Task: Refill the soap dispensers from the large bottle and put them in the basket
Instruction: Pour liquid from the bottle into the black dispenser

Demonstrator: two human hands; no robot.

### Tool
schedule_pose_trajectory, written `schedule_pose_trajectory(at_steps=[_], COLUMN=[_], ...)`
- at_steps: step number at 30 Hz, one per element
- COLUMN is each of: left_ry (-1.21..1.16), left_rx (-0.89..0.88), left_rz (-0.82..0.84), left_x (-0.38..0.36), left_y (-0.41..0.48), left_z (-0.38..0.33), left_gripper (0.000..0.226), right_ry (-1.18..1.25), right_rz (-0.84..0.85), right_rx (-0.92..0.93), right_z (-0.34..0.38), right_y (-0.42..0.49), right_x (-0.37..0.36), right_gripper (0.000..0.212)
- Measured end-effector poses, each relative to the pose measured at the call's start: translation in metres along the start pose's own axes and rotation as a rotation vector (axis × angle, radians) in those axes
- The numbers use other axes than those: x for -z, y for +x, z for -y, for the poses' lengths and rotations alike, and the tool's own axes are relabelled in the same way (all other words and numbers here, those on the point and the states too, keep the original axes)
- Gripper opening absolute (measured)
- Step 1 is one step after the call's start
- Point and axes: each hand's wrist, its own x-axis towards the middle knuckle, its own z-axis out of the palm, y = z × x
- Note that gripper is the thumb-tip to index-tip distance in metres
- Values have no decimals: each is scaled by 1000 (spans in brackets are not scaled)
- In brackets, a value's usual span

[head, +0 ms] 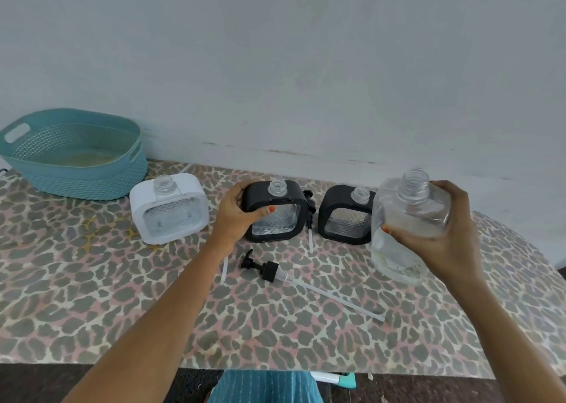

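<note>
On the leopard-print surface (122, 295), my left hand (237, 215) grips the middle black dispenser (275, 215), while my right hand (441, 234) clasps the uncapped large clear bottle (407, 218) upright.

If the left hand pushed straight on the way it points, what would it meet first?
The left hand already grips the middle black dispenser; beyond that, probably the black pump lying just behind it, though depth is unclear.

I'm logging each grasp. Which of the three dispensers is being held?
The middle black dispenser: the left hand grips its left side; the other two stand untouched.
</note>
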Motion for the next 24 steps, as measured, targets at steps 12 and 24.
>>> schedule_pose_trajectory(at_steps=[12,24], left_ry=[123,325], left_rx=[41,-580], left_rz=[123,-97], left_x=[3,-64], left_y=[-3,-19], left_z=[-1,-53], left_gripper=[59,55], right_ry=[-2,48], right_rz=[-20,-44], right_rx=[-22,-38], right_z=[-5,-6], right_y=[-4,-10], right_x=[5,21], right_gripper=[94,96])
